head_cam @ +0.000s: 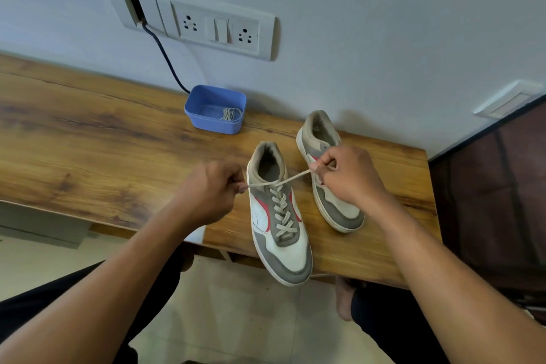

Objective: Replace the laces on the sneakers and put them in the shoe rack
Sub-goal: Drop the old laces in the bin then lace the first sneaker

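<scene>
Two grey and white sneakers with red stripes lie on a wooden table [88,133]. The left sneaker [280,245] is threaded with a beige lace [282,210], its toe hanging over the front edge. My left hand [206,192] pinches one end of that lace at the shoe's left side. My right hand [345,174] pinches the other end and holds it taut over the right sneaker [322,130]. The right sneaker's eyelet area is partly hidden by my right hand.
A blue plastic tub [215,109] with a coiled lace [232,114] inside stands at the back by the wall. A dark cable [165,56] runs from the wall socket panel [218,28] down behind the tub. A dark brown cabinet [496,192] stands to the right.
</scene>
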Demonstrator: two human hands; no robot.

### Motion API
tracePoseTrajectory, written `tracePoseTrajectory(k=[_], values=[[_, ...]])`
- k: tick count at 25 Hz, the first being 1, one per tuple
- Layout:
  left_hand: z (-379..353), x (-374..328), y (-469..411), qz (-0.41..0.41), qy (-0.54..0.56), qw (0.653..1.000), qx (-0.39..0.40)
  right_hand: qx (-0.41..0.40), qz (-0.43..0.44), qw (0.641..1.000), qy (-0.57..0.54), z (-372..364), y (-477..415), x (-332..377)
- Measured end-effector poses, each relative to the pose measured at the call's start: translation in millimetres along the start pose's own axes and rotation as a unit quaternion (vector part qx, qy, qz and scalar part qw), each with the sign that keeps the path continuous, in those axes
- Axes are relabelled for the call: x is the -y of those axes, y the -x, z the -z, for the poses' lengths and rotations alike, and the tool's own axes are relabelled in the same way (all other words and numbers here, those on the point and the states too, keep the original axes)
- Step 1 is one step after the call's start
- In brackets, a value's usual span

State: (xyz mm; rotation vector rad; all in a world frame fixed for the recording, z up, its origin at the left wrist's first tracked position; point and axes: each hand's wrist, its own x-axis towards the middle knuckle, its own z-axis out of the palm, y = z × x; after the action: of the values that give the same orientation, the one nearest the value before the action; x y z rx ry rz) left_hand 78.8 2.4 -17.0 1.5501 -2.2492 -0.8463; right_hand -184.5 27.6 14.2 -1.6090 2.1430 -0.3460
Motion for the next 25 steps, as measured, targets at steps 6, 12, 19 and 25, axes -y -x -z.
tracePoseTrajectory(k=[6,12,19,25], values=[[-12,7,-2,0.068,-0.063,0.996,0.010,0.015,-0.046,0.996,0.080,-19,4,-13],[7,-27,-1,0.021,0.001,0.995,0.097,0.108,-0.045,0.968,-0.221,18,3,-6],[-10,-78,23,-0.074,0.092,0.986,0.120,0.168,-0.038,0.940,-0.295,-1,24,22],[12,-63,10,-0.065,0.076,0.968,0.232,0.200,-0.018,0.929,-0.310,-2,35,21]])
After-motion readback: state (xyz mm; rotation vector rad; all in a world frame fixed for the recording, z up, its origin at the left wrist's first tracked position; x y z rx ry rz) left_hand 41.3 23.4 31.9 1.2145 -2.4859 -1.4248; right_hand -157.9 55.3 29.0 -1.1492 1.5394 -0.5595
